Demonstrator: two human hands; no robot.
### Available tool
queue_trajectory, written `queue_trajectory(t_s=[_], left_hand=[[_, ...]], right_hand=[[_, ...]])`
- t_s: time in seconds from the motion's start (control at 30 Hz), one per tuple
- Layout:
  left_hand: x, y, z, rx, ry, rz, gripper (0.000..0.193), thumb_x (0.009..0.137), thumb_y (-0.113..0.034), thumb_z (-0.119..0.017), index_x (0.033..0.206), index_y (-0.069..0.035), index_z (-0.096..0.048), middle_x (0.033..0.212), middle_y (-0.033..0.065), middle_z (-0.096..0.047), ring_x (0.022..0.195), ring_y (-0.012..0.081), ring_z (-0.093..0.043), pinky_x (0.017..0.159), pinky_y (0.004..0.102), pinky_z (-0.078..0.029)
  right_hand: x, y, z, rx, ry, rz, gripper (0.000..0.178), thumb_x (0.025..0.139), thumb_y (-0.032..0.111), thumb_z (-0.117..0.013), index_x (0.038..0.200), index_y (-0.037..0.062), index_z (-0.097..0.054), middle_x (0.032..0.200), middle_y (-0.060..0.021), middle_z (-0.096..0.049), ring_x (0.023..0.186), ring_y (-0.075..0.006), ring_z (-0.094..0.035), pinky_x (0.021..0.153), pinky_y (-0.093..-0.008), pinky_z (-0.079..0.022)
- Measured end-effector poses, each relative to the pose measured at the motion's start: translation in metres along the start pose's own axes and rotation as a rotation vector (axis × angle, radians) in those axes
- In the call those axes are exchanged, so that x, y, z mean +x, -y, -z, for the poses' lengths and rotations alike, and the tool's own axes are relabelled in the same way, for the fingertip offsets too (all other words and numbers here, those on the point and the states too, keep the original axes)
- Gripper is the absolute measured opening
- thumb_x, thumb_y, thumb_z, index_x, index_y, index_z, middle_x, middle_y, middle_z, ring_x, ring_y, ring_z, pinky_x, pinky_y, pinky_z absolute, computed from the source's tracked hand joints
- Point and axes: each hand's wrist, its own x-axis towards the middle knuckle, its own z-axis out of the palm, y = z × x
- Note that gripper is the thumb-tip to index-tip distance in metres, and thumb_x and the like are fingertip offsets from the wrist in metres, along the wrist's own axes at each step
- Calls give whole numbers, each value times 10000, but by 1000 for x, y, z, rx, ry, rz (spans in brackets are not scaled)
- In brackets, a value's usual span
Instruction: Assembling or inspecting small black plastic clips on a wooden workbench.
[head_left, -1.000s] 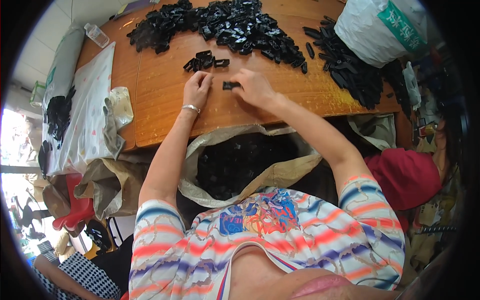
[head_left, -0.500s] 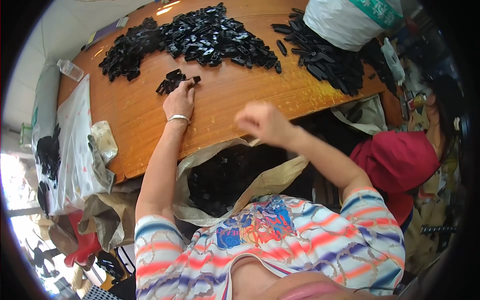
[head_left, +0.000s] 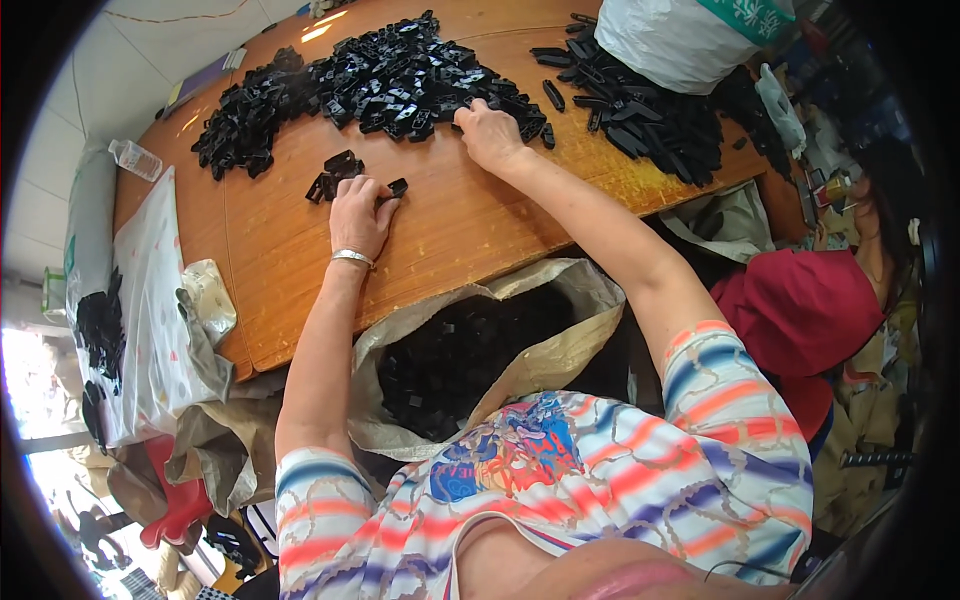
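On the wooden table (head_left: 300,235), my left hand (head_left: 362,213) pinches a small black plastic part (head_left: 398,187) between thumb and fingers. A little cluster of similar black parts (head_left: 337,172) lies just beyond its knuckles. My right hand (head_left: 490,138) is stretched out to the near edge of a large heap of black plastic parts (head_left: 405,75), its fingers bent together against the heap. What the right fingertips hold, if anything, is too small to make out. In front of my body an open woven sack (head_left: 525,372) contains many black parts (head_left: 450,355).
Longer black pieces (head_left: 640,120) are heaped at the right, beside a white bag (head_left: 660,45). Plastic sheeting (head_left: 150,310) and a clear bottle (head_left: 136,160) lie along the left side. A person in a dark red garment (head_left: 800,310) is close by at the right.
My right hand has moved from above the sack, away from me, to the heap's edge. The left hand has shifted slightly nearer, still pinching the black part.
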Motion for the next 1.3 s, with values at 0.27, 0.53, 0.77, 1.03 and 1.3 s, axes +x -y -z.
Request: queue_trajectory(t_s=[0.27, 0.53, 0.77, 1.03, 1.3], left_hand=[[-2, -7, 4, -128, 54, 108, 300, 724, -104, -768, 972, -72, -600, 875, 75, -608, 883, 283, -565, 780, 382, -476], [0, 1, -1, 27, 45, 12, 290, 751, -234, -761, 959, -69, -643, 951, 77, -604, 949, 283, -547, 815, 389, -467], [0, -1, 2, 28, 80, 0, 287, 750, -266, -760, 954, -92, -656, 966, 60, -598, 957, 273, -546, 783, 381, -463], [0, -2, 1, -6, 79, 45, 323, 718, -304, -781, 936, -95, -666, 952, 66, -598, 955, 277, -544, 795, 379, -467], [1, 4, -1, 18, 158, 120, 313, 712, -282, -787, 895, -61, -664, 945, 89, -590, 957, 304, -536, 839, 385, -470]], right_hand=[[-14, -2, 14, 276, 109, -101, 187, 818, 149, -649, 961, 38, -604, 924, -185, -657, 910, -334, -659, 768, -432, -532], [-52, 14, 17, 448, 200, -245, 281, 872, 220, -604, 1076, 26, -610, 968, -186, -688, 929, -342, -652, 786, -430, -517], [-70, 7, 40, 218, 126, 230, 219, 884, 97, -547, 1089, 64, -619, 1030, -150, -620, 888, -350, -643, 762, -428, -530], [-65, 20, 31, 367, 83, 310, 221, 767, 97, -727, 955, 25, -639, 948, -125, -611, 818, -332, -630, 730, -410, -524], [-35, 73, 9, 439, 11, 301, 238, 761, 168, -751, 952, 51, -671, 925, -132, -622, 875, -338, -631, 757, -409, -522]])
